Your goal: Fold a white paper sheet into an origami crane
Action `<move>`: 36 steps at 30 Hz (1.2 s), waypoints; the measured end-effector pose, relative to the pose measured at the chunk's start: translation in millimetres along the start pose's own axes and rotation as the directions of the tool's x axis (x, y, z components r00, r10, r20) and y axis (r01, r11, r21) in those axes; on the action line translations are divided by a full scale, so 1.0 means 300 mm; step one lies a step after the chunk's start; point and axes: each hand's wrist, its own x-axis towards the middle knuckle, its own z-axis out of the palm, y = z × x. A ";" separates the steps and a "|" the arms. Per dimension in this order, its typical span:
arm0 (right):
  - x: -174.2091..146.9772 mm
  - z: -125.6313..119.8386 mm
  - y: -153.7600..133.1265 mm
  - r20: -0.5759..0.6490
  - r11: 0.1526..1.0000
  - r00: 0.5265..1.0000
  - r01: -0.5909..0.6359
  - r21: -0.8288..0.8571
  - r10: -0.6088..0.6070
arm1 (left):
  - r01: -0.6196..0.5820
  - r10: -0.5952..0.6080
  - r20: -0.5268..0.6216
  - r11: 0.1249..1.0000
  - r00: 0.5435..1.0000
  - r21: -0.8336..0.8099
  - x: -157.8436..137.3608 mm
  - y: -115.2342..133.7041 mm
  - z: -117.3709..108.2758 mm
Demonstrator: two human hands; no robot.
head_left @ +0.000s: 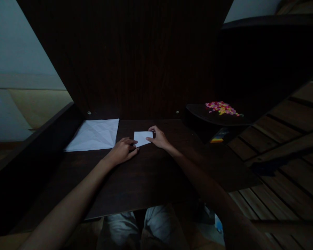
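Observation:
A small white folded paper (pixel 141 137) lies on the dark wooden desk, its lower edge slanted. My right hand (pixel 159 138) has it at the right side, thumb on top and fingers curled behind the edge. At the paper's lower left corner, my left hand (pixel 123 150) rests low on the desk. Its fingertips touch the paper, and the thumb is spread a little apart below them. Left of that hand lies a larger stack of creased white paper sheets (pixel 99 133).
A raised corner shelf (pixel 198 113) at the right bears a pile of small pink, red and yellow pieces (pixel 223 107). Under it is a yellow and dark object (pixel 217 139). A tall dark panel (pixel 146 59) closes the desk's back; a side board (pixel 33 142) bounds its left.

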 end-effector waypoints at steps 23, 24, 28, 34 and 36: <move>-0.031 0.005 -0.067 0.105 0.777 0.982 -0.189 0.601 0.158 | 0.213 -0.621 0.097 0.114 0.778 -0.970 0.058 0.029 0.022; -0.036 0.003 -0.067 0.140 0.760 0.976 -0.219 0.611 0.169 | 0.206 -0.615 0.083 0.132 0.784 -0.970 0.055 0.029 0.022; -0.053 -0.001 -0.066 0.229 0.727 0.955 -0.291 0.622 0.186 | 0.189 -0.581 0.017 0.236 0.814 -0.953 0.039 0.027 0.041; -0.090 -0.020 -0.066 0.275 0.745 0.941 -0.325 0.582 0.195 | 0.228 -0.538 0.044 0.281 0.842 -0.932 -0.002 0.047 0.067; -0.107 -0.030 -0.068 0.297 0.758 0.937 -0.327 0.564 0.183 | 0.243 -0.527 0.068 0.271 0.847 -0.931 -0.015 0.057 0.063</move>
